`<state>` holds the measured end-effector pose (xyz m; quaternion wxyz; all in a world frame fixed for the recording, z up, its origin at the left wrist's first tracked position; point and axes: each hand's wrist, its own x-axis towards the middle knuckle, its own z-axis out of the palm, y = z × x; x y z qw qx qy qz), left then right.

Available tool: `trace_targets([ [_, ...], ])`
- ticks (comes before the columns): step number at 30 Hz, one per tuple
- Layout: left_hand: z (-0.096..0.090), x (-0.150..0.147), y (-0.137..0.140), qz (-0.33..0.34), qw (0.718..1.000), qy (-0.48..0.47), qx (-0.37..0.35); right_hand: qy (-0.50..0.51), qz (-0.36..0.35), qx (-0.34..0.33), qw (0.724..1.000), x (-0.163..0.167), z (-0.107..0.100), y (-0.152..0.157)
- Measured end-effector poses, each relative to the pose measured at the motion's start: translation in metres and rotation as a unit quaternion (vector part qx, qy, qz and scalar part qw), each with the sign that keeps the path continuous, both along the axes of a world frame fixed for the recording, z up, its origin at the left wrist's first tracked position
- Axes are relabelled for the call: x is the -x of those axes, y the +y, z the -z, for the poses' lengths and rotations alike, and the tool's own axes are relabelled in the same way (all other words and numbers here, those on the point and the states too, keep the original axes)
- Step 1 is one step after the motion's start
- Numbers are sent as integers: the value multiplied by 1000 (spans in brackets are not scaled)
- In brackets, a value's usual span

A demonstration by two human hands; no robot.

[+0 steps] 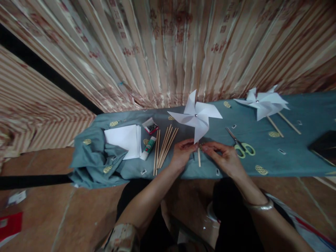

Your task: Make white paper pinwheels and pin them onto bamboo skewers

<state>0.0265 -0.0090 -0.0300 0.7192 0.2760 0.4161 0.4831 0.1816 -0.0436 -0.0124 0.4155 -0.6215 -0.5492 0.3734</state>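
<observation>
A white paper pinwheel stands out in front of me, its blades spread around a small shiny pin. Its wooden stick points down towards the table's near edge. My left hand pinches the stick from the left, just under the lowest blade, whose tip partly covers the fingers. From the other side, my right hand has its thumb and fingertips closed on the same stick. Several loose wooden sticks lie left of my left hand. Scissors with green handles rest right of my right hand.
A glue stick, a small box of pins and stacked white paper lie on the left of the cloth-covered table. Two finished-looking pinwheels lie at the right. A dark object sits at the right edge. A curtain hangs behind.
</observation>
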Motion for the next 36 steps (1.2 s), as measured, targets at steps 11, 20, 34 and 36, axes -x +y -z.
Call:
trace_targets([
  [11,-8,0,0,-8,999,-34,23,47,-22,31,998,12,3,-10],
  [20,-9,-1,1,-12,999,-35,19,66,-18,24,997,15,0,-12],
  [34,-14,5,-2,13,1000,10,-4,-304,119,-18,945,-68,-13,2],
  [36,-14,5,-3,18,1000,8,-5,-370,135,-5,919,-78,-20,8],
])
